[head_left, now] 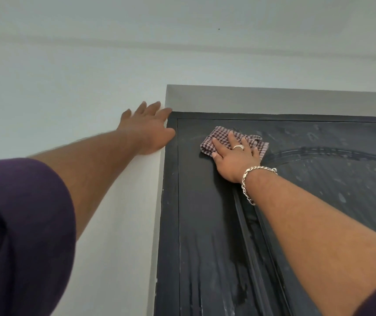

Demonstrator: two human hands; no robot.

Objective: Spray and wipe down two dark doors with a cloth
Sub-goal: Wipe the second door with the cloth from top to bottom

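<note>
A dark door with an arched moulding fills the lower right, its surface streaked with wet marks and spots. My right hand, wearing a ring and a chain bracelet, presses a checked cloth flat against the door near its top left corner, fingers straight. My left hand lies flat with spread fingers on the white wall, beside the top left corner of the door frame. No spray bottle shows.
The dark door frame runs down the left side of the door. A grey lintel sits above it. White wall spreads to the left and the ceiling lies overhead.
</note>
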